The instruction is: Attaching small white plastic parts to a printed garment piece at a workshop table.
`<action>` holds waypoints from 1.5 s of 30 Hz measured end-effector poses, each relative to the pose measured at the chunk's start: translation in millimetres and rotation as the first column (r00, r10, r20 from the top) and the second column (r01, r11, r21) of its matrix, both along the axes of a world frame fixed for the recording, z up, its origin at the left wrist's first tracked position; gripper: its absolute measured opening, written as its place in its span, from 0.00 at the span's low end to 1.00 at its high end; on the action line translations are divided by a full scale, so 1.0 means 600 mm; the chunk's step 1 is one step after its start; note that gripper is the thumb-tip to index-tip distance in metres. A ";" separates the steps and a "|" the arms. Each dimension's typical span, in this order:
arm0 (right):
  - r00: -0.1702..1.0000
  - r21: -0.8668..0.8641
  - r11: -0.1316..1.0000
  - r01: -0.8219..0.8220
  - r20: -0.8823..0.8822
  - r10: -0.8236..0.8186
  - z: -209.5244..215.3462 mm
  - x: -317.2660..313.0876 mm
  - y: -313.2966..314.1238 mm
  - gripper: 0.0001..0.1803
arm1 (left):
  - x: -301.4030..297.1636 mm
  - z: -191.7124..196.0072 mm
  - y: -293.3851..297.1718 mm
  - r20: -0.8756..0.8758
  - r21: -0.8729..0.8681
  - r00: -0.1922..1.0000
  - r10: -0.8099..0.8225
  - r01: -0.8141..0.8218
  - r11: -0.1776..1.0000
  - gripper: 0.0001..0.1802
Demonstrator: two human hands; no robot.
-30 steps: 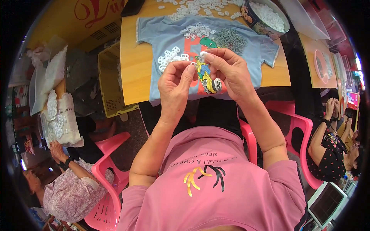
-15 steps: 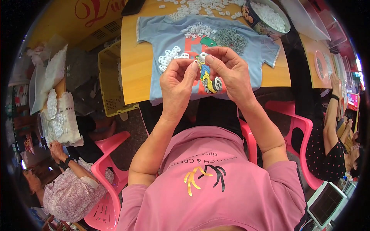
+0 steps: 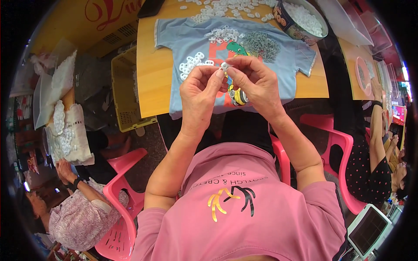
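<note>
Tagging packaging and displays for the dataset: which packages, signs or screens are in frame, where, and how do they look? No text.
Round tin: table's far right corner, dark printed wall, filled with white pieces.
Sign: top left beyond the table, yellow with red cursive lettering.
Screen device: bottom right, white casing, dark display.
Clear plastic bags: left edge, holding white pieces.
Yellow crate: left of the table, perforated plastic.
</note>
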State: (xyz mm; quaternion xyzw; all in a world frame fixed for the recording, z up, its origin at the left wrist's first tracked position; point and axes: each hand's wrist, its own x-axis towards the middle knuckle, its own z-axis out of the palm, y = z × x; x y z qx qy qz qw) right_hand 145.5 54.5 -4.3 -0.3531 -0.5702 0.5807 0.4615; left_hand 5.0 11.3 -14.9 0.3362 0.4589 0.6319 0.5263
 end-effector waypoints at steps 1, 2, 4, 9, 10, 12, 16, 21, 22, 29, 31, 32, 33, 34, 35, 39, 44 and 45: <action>1.000 0.022 1.000 -0.011 0.006 0.011 0.000 0.000 -0.002 0.12 | 0.000 0.001 0.000 0.000 0.000 1.000 0.001 -0.001 1.000 0.06; 1.000 0.044 0.999 -0.023 0.011 0.022 -0.001 -0.001 -0.002 0.12 | 0.000 0.002 0.000 0.025 -0.009 1.000 0.004 -0.004 1.000 0.06; 1.000 0.077 0.997 -0.004 0.011 0.003 -0.010 -0.003 -0.003 0.12 | 0.001 0.005 0.000 0.050 -0.019 0.999 0.005 -0.004 1.000 0.06; 0.999 0.091 0.995 0.032 -0.002 -0.032 -0.017 -0.011 -0.011 0.11 | -0.001 0.014 -0.005 0.108 -0.039 0.994 0.017 -0.013 0.999 0.07; 0.999 0.042 0.999 0.031 -0.019 -0.030 -0.015 -0.012 -0.012 0.12 | 0.000 0.014 -0.005 0.108 -0.038 0.994 0.018 -0.014 0.999 0.07; 0.999 -0.006 1.000 0.029 -0.037 -0.029 -0.011 -0.012 -0.012 0.12 | 0.002 0.014 -0.004 0.141 -0.063 0.990 0.017 -0.008 0.998 0.09; 0.979 -0.138 0.987 -0.078 -0.200 0.050 -0.004 -0.004 -0.009 0.13 | -0.004 -0.007 -0.012 0.081 0.009 0.997 -0.013 0.013 1.000 0.09; 0.930 -0.278 0.939 -0.204 -0.354 0.097 0.006 -0.013 -0.022 0.20 | -0.011 -0.027 -0.015 -0.102 0.245 0.993 -0.054 0.077 0.966 0.18; 0.905 -0.326 0.908 -0.261 -0.410 0.113 0.008 -0.018 -0.027 0.24 | -0.018 -0.028 -0.020 -0.137 0.256 0.985 -0.106 0.139 0.957 0.21; 0.829 -0.416 0.810 -0.414 -0.539 0.147 0.003 -0.048 -0.049 0.37 | -0.035 -0.034 -0.043 0.203 0.321 0.954 -0.219 0.146 0.936 0.22; 0.810 -0.423 0.787 -0.449 -0.564 0.159 0.001 -0.053 -0.050 0.37 | -0.036 -0.031 -0.045 0.220 0.288 0.961 -0.170 0.102 0.952 0.21; 0.810 -0.422 0.787 -0.450 -0.565 0.160 0.002 -0.057 -0.050 0.37 | -0.038 -0.034 -0.044 0.207 0.313 0.966 -0.157 0.086 0.946 0.21; 0.807 -0.411 0.795 -0.446 -0.570 0.157 0.003 -0.061 -0.052 0.37 | -0.040 -0.036 -0.045 0.195 0.338 0.970 -0.142 0.069 0.939 0.20; 0.804 -0.401 0.803 -0.442 -0.575 0.156 0.004 -0.064 -0.053 0.37 | -0.042 -0.036 -0.045 0.195 0.338 0.971 -0.140 0.067 0.939 0.20; 0.803 -0.401 0.802 -0.444 -0.574 0.158 0.006 -0.066 -0.054 0.37 | -0.046 -0.036 -0.045 0.167 0.340 0.976 -0.138 0.075 0.937 0.19; 0.848 -0.360 0.820 -0.445 -0.463 0.258 -0.006 -0.066 -0.038 0.34 | -0.068 -0.022 -0.047 0.077 0.230 0.994 -0.083 0.064 0.971 0.17; 0.944 0.123 0.986 -0.112 0.323 0.067 -0.041 -0.035 0.063 0.14 | -0.152 -0.003 -0.031 -0.317 0.129 0.911 0.262 -0.232 0.964 0.16; 0.888 0.352 0.934 -0.061 0.447 -0.110 -0.050 -0.028 0.090 0.12 | -0.179 0.002 -0.030 -0.415 0.108 0.856 0.308 -0.290 0.951 0.16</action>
